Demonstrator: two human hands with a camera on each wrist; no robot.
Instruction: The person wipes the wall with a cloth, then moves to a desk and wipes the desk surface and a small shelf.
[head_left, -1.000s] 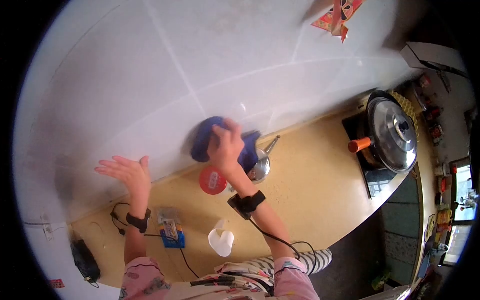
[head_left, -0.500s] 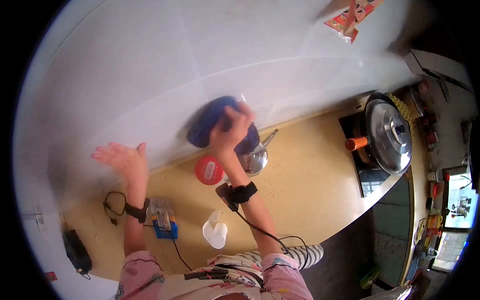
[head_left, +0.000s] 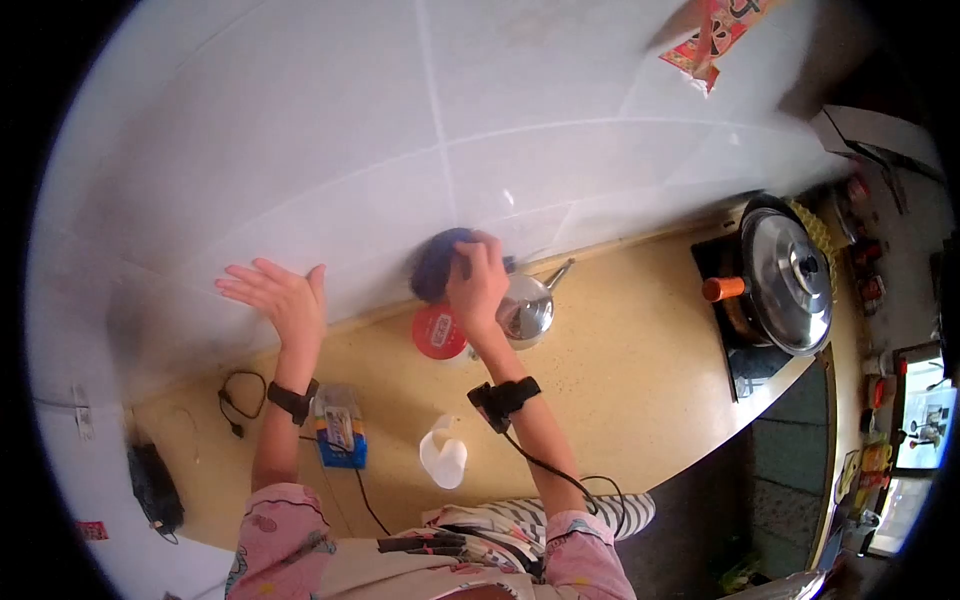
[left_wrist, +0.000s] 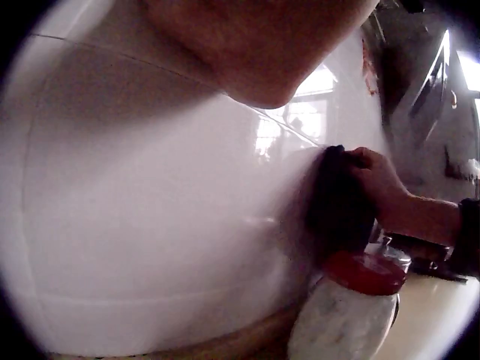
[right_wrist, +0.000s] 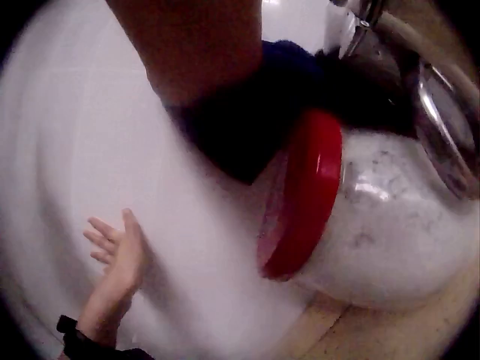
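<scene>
A dark blue cloth (head_left: 436,266) lies against the white tiled wall, gripped by my right hand (head_left: 478,280). Just below the cloth stands a jar with a red lid (head_left: 440,332); the right wrist view shows the lid (right_wrist: 307,195) close beside the cloth (right_wrist: 240,127). In the left wrist view the cloth (left_wrist: 339,202) hangs from the curled fingers of the right hand (left_wrist: 381,187), above the red lid (left_wrist: 366,273). My left hand (head_left: 288,300) is at the wall on the left, fingers spread, holding nothing; the right wrist view also shows this hand (right_wrist: 124,251).
A steel pan (head_left: 526,308) is right of the jar. A large lidded pot (head_left: 785,275) with an orange handle sits on the stove at the right. A white paper roll (head_left: 442,460), a blue packet (head_left: 341,440) and a black cable (head_left: 240,405) lie on the counter (head_left: 620,400).
My right hand and the cloth moved up along the wall, then came back down nearer the red lid. The left hand stays spread. The head view has shifted slightly.
</scene>
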